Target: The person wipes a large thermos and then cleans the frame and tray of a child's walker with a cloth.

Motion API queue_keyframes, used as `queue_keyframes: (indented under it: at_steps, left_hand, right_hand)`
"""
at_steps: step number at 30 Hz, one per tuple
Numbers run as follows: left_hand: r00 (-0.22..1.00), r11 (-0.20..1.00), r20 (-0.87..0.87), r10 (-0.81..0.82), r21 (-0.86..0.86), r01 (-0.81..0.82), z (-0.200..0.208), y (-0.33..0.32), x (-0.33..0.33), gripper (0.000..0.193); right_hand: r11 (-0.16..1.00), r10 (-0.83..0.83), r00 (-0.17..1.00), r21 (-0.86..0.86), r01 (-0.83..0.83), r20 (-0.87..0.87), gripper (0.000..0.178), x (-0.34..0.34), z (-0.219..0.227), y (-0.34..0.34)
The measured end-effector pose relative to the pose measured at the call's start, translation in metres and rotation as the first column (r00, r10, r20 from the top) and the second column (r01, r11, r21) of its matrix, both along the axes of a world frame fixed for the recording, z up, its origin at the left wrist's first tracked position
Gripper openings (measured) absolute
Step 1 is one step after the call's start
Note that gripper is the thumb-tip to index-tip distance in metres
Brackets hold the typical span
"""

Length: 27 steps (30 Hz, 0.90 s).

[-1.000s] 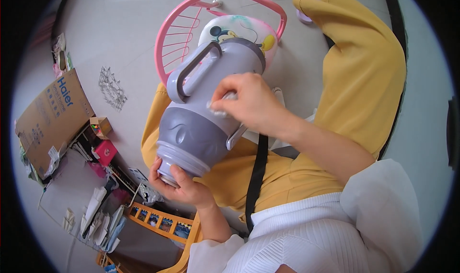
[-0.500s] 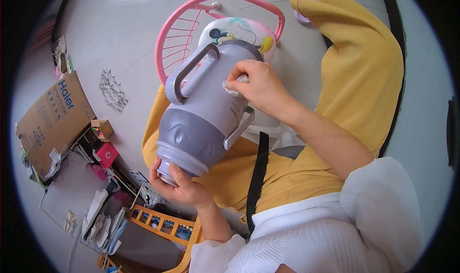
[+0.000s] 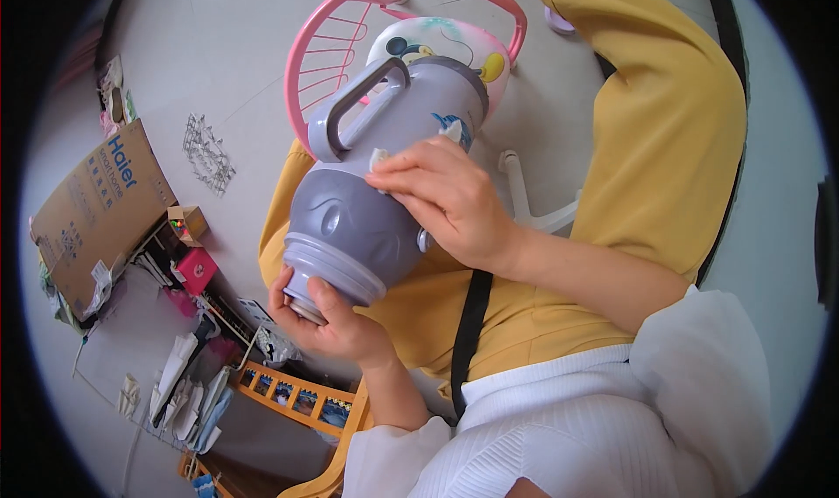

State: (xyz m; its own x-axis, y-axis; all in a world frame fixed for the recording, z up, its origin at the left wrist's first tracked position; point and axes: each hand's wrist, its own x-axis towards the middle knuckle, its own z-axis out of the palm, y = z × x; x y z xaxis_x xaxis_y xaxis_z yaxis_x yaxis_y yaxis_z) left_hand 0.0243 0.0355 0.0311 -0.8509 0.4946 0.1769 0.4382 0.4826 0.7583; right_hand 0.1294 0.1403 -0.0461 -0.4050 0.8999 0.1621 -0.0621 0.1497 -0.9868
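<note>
A large lilac-grey thermos jug [image 3: 350, 202] lies tilted over my lap, its neck toward me and its dark base pointing away. My left hand [image 3: 328, 325] is wrapped round the ringed neck from below. My right hand [image 3: 450, 196] pinches a crumpled white tissue [image 3: 378, 159] against the jug's body, just above the darker shoulder. White tissue also shows past my knuckles, beside a blue printed picture [image 3: 461, 129] on the jug. The big handle [image 3: 354, 104] faces up to the left. My right hand mostly covers the smaller handle side.
Beyond the jug's base stands a small chair with a pink frame [image 3: 301, 56] and a cartoon-printed seat [image 3: 437, 39]. To the left are a large cardboard box [image 3: 100, 209], a metal rack on the floor [image 3: 208, 153] and an orange wooden frame [image 3: 297, 402].
My right hand has slid the tissue across the jug toward its shoulder and neck. The jug has turned a little, bringing the blue picture into sight. My left hand keeps its grip.
</note>
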Motion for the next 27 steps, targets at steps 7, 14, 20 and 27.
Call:
queue_keyframes:
  at_steps: [7,14,20,27]
  left_hand:
    - [0.998,0.999,0.032,0.052,0.006,-0.053,0.0,-0.002,-0.021,0.024]
    - [0.999,0.999,0.019,0.051,0.006,-0.051,-0.003,-0.006,-0.026,0.027]
    - [0.996,0.994,0.07,0.063,0.08,-0.068,0.0,0.001,-0.022,0.024]
    - [0.997,0.995,0.046,0.064,0.072,-0.067,-0.002,-0.002,-0.025,0.023]
  right_hand:
    - [0.991,0.126,0.992,0.043,-0.127,0.021,0.026,0.028,-0.005,-0.026]
    - [0.717,-0.156,0.966,-0.696,-0.033,-0.206,0.019,0.024,-0.019,0.005]
    - [0.932,0.124,0.98,-0.321,-0.168,-0.156,0.011,0.024,-0.014,0.009]
    - [0.848,0.191,0.973,-0.478,-0.23,-0.129,0.01,0.016,-0.016,-0.004]
